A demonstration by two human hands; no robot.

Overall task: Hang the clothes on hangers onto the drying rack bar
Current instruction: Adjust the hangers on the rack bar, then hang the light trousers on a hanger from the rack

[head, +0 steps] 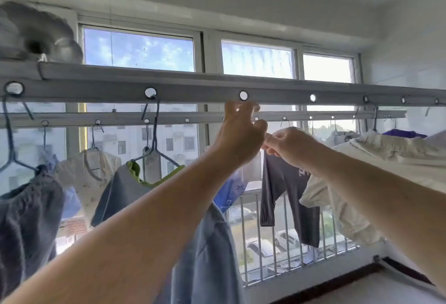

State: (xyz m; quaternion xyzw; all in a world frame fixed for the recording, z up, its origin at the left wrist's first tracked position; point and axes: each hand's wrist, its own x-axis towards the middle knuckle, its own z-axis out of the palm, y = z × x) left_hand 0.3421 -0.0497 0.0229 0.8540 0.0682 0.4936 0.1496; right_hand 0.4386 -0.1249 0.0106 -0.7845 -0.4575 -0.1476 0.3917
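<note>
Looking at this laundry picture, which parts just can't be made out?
- Head view: whatever the left hand grips is hidden by its own curled fingers, below the grey metal rack bar.
- What the right hand pinches is hidden behind both hands.
- The blue-grey garment under the left forearm is cut off by the bottom edge.
- White lettering on the dark long-sleeved shirt is too small and partly covered.

We reach both hands up under the bar (193, 88). Our left hand (241, 132) and right hand (287, 144) touch. A blue cloth (207, 243) hangs below them.
</note>
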